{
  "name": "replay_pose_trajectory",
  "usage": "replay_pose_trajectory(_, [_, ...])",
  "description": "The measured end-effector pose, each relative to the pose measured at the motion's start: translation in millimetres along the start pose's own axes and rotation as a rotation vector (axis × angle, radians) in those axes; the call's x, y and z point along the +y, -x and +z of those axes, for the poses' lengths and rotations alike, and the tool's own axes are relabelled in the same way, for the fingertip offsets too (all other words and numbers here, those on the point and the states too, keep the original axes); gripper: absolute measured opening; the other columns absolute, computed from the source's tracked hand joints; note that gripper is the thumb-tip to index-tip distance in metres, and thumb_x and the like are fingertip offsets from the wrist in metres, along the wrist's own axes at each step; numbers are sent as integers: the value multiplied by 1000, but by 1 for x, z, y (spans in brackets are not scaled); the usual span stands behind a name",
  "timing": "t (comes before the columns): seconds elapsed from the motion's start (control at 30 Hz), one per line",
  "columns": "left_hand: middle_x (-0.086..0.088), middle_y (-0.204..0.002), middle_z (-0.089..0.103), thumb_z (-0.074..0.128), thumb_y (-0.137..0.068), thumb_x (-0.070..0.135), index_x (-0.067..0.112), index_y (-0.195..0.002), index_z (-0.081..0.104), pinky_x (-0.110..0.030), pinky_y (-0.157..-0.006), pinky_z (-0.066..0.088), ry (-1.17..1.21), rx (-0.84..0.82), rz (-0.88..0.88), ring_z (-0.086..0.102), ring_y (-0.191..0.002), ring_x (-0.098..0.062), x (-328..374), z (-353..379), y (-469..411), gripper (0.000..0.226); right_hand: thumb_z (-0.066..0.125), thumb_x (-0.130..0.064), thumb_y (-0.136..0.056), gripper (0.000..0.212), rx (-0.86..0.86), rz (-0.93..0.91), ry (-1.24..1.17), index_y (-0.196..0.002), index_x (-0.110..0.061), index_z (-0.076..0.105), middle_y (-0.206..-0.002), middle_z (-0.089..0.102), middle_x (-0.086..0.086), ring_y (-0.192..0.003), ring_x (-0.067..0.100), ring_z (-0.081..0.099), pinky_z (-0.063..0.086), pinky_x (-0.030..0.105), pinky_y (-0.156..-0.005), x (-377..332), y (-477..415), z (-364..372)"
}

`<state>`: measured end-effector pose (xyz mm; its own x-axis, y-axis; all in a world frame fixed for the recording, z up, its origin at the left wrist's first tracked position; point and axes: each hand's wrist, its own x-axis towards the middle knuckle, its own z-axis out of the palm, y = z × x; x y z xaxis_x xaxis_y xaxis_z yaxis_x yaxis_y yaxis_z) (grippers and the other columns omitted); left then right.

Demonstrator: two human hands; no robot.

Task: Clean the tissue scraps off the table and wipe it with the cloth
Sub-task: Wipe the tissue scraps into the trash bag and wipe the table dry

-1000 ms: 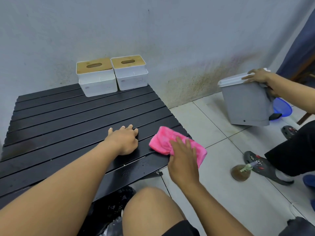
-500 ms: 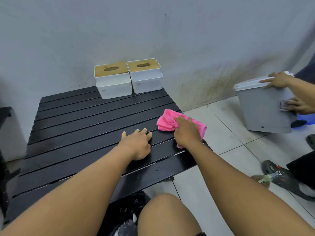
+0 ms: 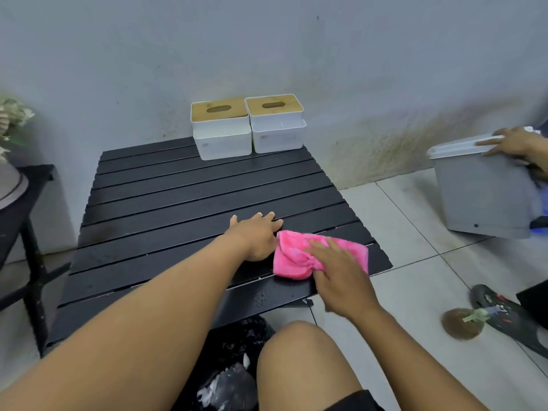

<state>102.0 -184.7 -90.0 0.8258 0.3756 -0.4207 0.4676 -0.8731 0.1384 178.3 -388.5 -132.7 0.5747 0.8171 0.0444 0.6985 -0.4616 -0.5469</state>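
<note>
A pink cloth (image 3: 292,258) lies bunched on the near right part of the black slatted table (image 3: 184,191). My right hand (image 3: 338,274) presses flat on the cloth with straight fingers, covering its right half. My left hand (image 3: 256,237) rests flat on the table just left of the cloth, touching its edge. No tissue scraps show on the tabletop. Water droplets glisten on the near slats. A black bag (image 3: 234,369) with white scraps in it sits under the table's front edge, beside my knee.
Two white tissue boxes (image 3: 247,127) with wooden lids stand at the table's far edge by the wall. At the right, another person's hand holds a grey lidded bin (image 3: 480,191) on the tiled floor. A sandalled foot (image 3: 504,312) and brown spray bottle (image 3: 461,323) lie nearby. A dark side table (image 3: 17,209) stands left.
My right hand has dragged the pink cloth back toward the table's near edge, next to my left hand. My left hand stays planted. The view has shifted rightward.
</note>
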Motion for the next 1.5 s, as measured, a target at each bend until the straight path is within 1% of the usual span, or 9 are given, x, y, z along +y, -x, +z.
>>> replay_pose_trajectory(0.13, [6,-164,10,26,-99,24,27,-153,24,-65,-115,2,-20,29,39,10,-150,-19,-6,2,7,54,41,-12,-92,53,32,123,34,-141,-33,46,-151,39,-9,-145,15,22,22,41,-116,5,-46,-11])
replay_pose_trajectory(0.3, [1,-153,35,27,-98,25,17,-137,47,-65,-113,8,-109,95,104,30,-142,-21,-18,8,27,44,40,-13,-90,55,20,160,40,-139,-38,45,-150,40,-7,-142,20,27,28,41,-111,7,-56,-11])
replay_pose_trajectory(0.57, [3,-158,29,29,-98,26,20,-142,44,-62,-115,4,-90,159,59,27,-145,-17,-44,19,52,46,41,-12,-94,56,-143,-5,23,-143,-39,40,-153,33,-17,-146,12,17,16,43,-119,6,-27,-13])
replay_pose_trajectory(0.77, [4,-157,31,29,-98,26,23,-143,44,-62,-115,3,-52,206,46,28,-144,-16,-53,25,55,47,42,-8,-94,56,-155,-15,4,-141,-39,44,-152,33,-18,-147,12,15,14,42,-120,-2,-29,-17])
replay_pose_trajectory(0.9, [3,-157,31,29,-99,26,23,-144,42,-63,-115,3,-37,219,52,27,-144,-16,-56,30,57,47,44,-4,-94,57,-232,-148,-5,-138,-41,46,-142,24,-38,-144,-4,8,7,29,-118,-5,-5,-15])
replay_pose_trajectory(1.03, [1,-156,31,28,-99,26,21,-147,37,-64,-114,4,-59,211,80,25,-144,-18,-57,32,57,49,51,-6,-95,64,-276,-211,-61,-124,-62,40,-126,16,-63,-131,-27,0,8,21,-112,2,19,-21])
replay_pose_trajectory(1.13, [0,-154,34,29,-99,25,20,-146,38,-63,-114,5,-50,210,91,28,-142,-19,-58,32,57,48,47,-9,-96,59,-241,-168,-7,-127,-59,45,-135,22,-55,-139,-17,7,12,24,-113,3,10,-21])
replay_pose_trajectory(1.3, [0,-153,34,30,-98,24,18,-143,40,-64,-113,8,-27,227,111,27,-142,-19,-60,36,58,47,43,-11,-94,55,-71,45,53,-142,-37,43,-153,34,-16,-147,12,18,21,36,-116,-6,-54,-4])
replay_pose_trajectory(1.5, [1,-148,39,30,-98,23,17,-138,45,-66,-112,8,3,209,119,30,-139,-19,-64,35,55,43,42,-11,-93,54,-59,70,68,-142,-33,43,-153,37,-7,-145,18,23,26,41,-115,-17,-73,6])
